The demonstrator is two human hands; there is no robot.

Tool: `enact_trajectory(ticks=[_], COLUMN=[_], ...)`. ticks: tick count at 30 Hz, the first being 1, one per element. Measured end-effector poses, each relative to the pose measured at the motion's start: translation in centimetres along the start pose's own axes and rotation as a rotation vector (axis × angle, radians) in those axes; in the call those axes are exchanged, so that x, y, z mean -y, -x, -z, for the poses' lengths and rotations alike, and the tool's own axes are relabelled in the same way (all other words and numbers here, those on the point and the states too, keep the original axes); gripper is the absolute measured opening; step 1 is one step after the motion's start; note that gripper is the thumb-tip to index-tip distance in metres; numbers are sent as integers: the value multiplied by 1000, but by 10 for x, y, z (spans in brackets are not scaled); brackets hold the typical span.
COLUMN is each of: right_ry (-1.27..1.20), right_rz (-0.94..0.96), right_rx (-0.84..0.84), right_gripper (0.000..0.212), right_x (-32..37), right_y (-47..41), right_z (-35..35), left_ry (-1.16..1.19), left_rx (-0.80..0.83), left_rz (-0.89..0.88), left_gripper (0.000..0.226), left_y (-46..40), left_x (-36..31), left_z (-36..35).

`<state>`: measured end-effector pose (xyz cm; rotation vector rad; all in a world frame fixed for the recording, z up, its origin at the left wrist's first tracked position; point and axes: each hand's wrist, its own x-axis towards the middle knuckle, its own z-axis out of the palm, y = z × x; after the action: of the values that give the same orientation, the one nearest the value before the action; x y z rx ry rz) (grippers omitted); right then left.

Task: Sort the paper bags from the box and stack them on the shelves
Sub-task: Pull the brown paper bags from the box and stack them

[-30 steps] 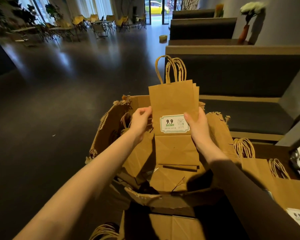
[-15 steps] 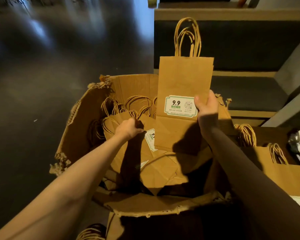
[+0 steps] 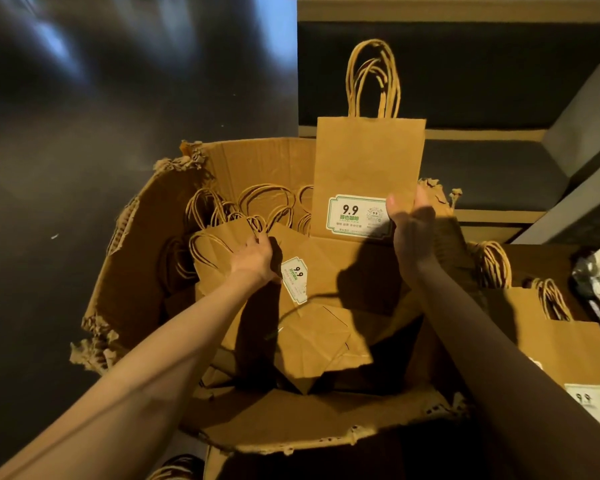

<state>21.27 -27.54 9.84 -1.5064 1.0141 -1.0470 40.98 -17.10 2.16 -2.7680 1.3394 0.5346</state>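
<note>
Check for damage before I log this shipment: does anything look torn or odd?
Yes. The cardboard box has ragged, shredded rims at its left corners and near edge. The paper bags inside lie jumbled and tilted, not stacked.

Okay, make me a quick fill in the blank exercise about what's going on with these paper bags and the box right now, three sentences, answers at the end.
1. The right hand holds a paper bag upright with its handles pointing ____.
2. The left hand reaches into the torn cardboard ____ and grips another bag.
3. The label on the upright bag shows the number ____.

Answers: up; box; 9.9
</note>
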Motion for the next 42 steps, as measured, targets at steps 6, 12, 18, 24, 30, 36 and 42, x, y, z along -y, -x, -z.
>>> enact_trajectory(ticks=[6,12,18,24,30,36,42], right_ry=[0,-107,-58,-4,-117,-205,-181], right_rz=[21,-6,-17,6,-99,-108,0], right_rx=[4,14,-70,-216,-164,-12,112], right_gripper=[6,28,32,29,29,45,37], right_x=[9,32,58,73,80,87,92], right_y=[7,22,36,45,56,64,70], right_z=[1,10,25,36,30,6,-10], left_ry=[104,230,272,866,1496,1425,1376], left_rx=[88,-21,-303,-451,-151,-15,-99], left_rz=[38,-26,31,-13,-131,-215,-157], left_gripper=[67,41,46,20,27,20,22], left_y=[13,37,86,120,140,148,145], left_x=[7,8,15,21,10,-17,-28], left_z=[14,60,100,122,125,109,102])
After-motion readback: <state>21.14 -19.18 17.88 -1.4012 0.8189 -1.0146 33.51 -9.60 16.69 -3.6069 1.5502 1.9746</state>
